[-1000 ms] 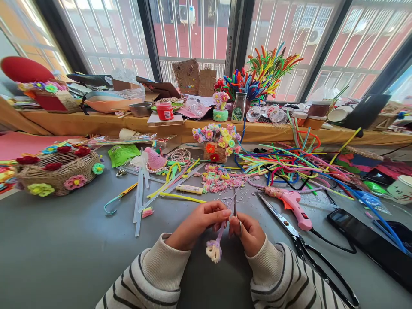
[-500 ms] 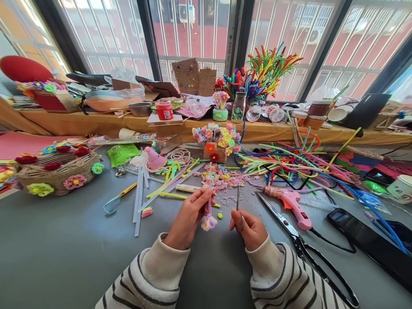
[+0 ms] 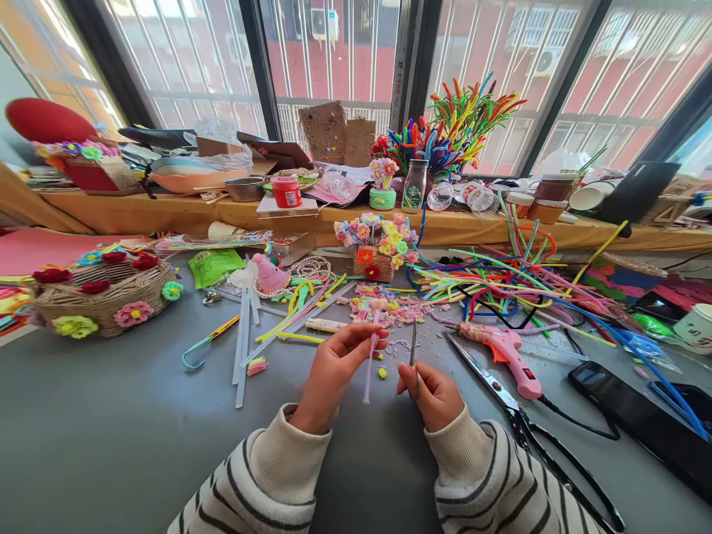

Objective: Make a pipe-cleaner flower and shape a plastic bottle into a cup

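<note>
From the head camera, the person's left hand (image 3: 332, 371) pinches a pale pink pipe-cleaner stem (image 3: 370, 363) between thumb and fingertips. The stem stands nearly upright above the grey surface (image 3: 111, 423), and its lower end hangs free between the two hands. Whether a flower sits on its top end is hard to tell against the clutter behind it. The right hand (image 3: 432, 393) is clenched round a thin metal tool (image 3: 412, 343) whose tip points up and away from the body, just beside the stem but not touching it. Both wrists wear striped sleeves with cream cuffs. Just beyond the hands lies a heap of pink scraps (image 3: 389, 311). To the right are long scissors (image 3: 483, 377) and a pink glue gun (image 3: 503, 348), side by side, with a dark phone (image 3: 639, 415) farther right. Loose pipe cleaners (image 3: 500, 282) spread behind them. To the left lie clear glue sticks (image 3: 242, 341) and, well apart, a woven basket (image 3: 100, 297) trimmed with flowers. A small flower basket (image 3: 378, 252) stands at the back centre.
</note>
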Action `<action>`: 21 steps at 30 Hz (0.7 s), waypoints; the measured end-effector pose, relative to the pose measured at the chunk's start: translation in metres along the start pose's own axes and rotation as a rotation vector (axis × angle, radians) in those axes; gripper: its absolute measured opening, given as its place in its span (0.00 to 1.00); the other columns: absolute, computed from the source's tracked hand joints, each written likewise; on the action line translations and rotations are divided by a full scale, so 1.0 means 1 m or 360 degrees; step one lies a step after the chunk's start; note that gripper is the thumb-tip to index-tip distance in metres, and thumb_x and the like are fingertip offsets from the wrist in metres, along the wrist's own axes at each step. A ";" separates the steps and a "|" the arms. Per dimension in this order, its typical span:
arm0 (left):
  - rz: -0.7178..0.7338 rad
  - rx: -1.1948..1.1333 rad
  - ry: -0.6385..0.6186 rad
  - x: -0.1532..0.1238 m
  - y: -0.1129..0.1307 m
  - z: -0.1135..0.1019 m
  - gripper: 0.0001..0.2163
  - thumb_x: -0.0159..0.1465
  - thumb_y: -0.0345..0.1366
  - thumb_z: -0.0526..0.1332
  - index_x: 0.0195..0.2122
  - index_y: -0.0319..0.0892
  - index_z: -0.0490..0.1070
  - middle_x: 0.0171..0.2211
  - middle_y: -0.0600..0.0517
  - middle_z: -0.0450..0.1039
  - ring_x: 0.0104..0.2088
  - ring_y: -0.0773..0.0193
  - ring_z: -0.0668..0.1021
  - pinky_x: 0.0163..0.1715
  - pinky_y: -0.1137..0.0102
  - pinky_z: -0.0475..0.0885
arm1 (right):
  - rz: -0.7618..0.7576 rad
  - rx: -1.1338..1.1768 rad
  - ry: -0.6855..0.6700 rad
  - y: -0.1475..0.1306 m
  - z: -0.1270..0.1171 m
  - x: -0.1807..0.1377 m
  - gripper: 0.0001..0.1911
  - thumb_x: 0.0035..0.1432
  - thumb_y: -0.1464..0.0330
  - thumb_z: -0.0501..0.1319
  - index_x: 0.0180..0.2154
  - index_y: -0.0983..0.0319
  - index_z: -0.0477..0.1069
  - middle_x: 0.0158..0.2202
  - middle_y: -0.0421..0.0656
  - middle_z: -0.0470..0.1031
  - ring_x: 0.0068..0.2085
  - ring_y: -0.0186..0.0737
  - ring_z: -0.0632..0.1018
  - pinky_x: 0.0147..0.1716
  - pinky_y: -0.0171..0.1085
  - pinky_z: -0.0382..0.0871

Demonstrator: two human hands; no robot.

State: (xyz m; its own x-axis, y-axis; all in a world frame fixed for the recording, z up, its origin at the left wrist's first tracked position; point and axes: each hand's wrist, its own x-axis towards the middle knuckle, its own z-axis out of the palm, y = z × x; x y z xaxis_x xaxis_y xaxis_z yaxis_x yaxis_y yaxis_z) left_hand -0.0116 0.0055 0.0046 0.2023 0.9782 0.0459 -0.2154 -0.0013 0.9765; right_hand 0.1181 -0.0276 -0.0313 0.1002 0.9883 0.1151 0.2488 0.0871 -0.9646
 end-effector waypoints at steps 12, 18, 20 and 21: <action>0.0128 0.0331 -0.0038 -0.001 -0.002 0.000 0.09 0.51 0.34 0.56 0.33 0.39 0.69 0.35 0.49 0.71 0.37 0.63 0.72 0.38 0.70 0.66 | 0.0068 0.0182 -0.0065 0.012 0.008 0.002 0.17 0.39 0.56 0.57 0.23 0.65 0.69 0.15 0.36 0.57 0.18 0.28 0.57 0.16 0.30 0.48; 0.0114 0.0218 -0.0131 -0.001 -0.001 0.001 0.10 0.51 0.34 0.56 0.35 0.40 0.67 0.37 0.49 0.69 0.37 0.63 0.71 0.37 0.71 0.66 | 0.0012 0.0184 -0.0139 0.011 0.009 0.000 0.14 0.39 0.58 0.57 0.18 0.64 0.64 0.12 0.33 0.51 0.17 0.27 0.53 0.15 0.30 0.45; 0.0116 0.0093 -0.0130 0.000 -0.002 0.001 0.14 0.51 0.33 0.56 0.40 0.42 0.62 0.37 0.50 0.68 0.35 0.64 0.72 0.35 0.70 0.66 | 0.0019 0.0209 -0.0114 0.009 0.008 0.000 0.14 0.40 0.59 0.56 0.18 0.64 0.62 0.12 0.33 0.50 0.17 0.26 0.52 0.15 0.30 0.44; 0.0108 0.0048 -0.0108 0.000 -0.002 0.001 0.16 0.50 0.33 0.57 0.42 0.43 0.60 0.36 0.51 0.68 0.33 0.65 0.72 0.34 0.70 0.67 | 0.0026 0.0218 -0.0100 0.007 0.008 0.000 0.14 0.40 0.59 0.56 0.18 0.64 0.62 0.12 0.32 0.49 0.16 0.26 0.51 0.15 0.30 0.44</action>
State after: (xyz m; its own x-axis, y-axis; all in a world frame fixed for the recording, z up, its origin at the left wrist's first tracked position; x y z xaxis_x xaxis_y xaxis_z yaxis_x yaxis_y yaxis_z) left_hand -0.0101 0.0058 0.0027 0.2529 0.9594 0.1251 -0.2022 -0.0740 0.9765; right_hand 0.1124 -0.0262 -0.0400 0.0413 0.9952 0.0884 0.1135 0.0832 -0.9901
